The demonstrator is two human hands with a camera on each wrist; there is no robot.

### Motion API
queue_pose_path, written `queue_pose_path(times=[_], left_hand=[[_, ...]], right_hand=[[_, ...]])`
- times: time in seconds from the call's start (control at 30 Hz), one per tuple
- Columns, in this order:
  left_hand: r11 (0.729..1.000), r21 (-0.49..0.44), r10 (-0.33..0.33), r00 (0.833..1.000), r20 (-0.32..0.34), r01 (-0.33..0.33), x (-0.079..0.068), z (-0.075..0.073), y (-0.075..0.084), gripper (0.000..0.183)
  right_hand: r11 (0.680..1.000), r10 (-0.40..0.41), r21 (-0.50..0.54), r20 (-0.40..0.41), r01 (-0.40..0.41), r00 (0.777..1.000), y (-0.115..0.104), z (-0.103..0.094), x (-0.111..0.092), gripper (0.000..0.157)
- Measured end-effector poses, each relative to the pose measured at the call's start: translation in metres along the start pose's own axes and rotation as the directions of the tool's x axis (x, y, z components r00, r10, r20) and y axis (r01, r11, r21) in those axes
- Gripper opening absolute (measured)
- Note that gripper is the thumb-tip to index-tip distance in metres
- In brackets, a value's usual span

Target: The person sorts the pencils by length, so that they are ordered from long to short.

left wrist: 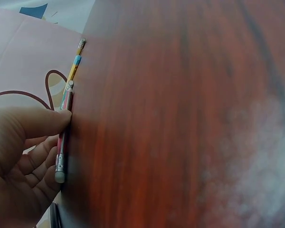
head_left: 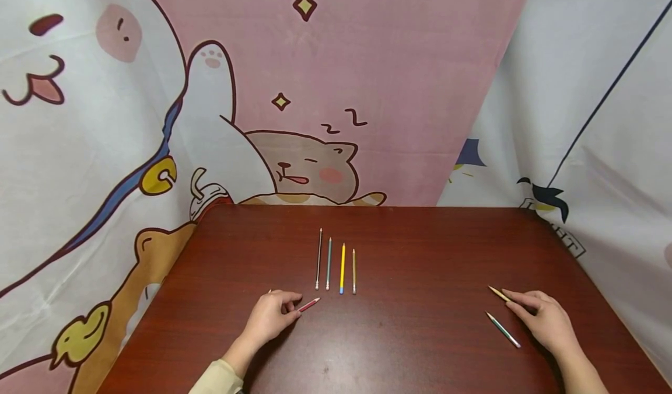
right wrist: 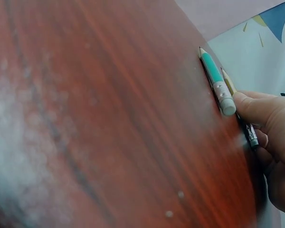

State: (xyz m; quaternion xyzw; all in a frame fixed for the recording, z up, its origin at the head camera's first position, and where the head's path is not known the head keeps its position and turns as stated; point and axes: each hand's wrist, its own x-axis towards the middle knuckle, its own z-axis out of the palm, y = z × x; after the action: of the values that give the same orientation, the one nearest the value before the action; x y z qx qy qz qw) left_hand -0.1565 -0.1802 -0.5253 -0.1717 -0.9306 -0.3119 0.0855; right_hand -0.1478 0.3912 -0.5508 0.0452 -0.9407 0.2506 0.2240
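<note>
My left hand pinches a short red pencil between thumb and fingers, low over the table. In the left wrist view its silver ferrule and pale eraser point toward the camera. At the right, my right hand pinches a yellow-gold pencil with its sharpened tip pointing away to the left. A green pencil with a white eraser lies just left of that hand. In the right wrist view this green pencil partly overlaps the held one.
Upright in a row on the brown table lie a black pencil, a teal pencil, a yellow pencil and a gold pencil, tips away from me. A cartoon-printed cloth hangs behind the far edge.
</note>
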Motion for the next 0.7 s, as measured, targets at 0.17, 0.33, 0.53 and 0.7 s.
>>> queue_pose_path(times=[0.17,0.33,0.53,0.7], left_hand=[[1.0,-0.008,0.009,1.0,0.012,-0.009,-0.0002,-0.0007,0.0001,0.027],[1.0,-0.018,0.019,1.0,0.023,-0.019,0.0003,-0.0012,-0.0001,0.026],[0.999,-0.034,0.037,0.999,0.029,-0.036,0.0006,-0.0021,-0.001,0.023],[0.998,-0.041,0.049,0.998,0.028,-0.048,0.0007,-0.0027,-0.0009,0.018]], right_hand=[[1.0,0.012,0.006,0.007,-0.012,1.0,-0.0019,-0.0006,0.0002,0.021],[0.999,0.02,0.038,-0.003,-0.02,1.0,-0.004,-0.0009,0.0013,0.017],[0.997,0.046,0.055,-0.008,-0.045,0.999,-0.0038,-0.0006,0.001,0.016],[0.996,0.079,0.045,-0.008,-0.078,0.997,-0.0025,-0.0011,-0.0012,0.017]])
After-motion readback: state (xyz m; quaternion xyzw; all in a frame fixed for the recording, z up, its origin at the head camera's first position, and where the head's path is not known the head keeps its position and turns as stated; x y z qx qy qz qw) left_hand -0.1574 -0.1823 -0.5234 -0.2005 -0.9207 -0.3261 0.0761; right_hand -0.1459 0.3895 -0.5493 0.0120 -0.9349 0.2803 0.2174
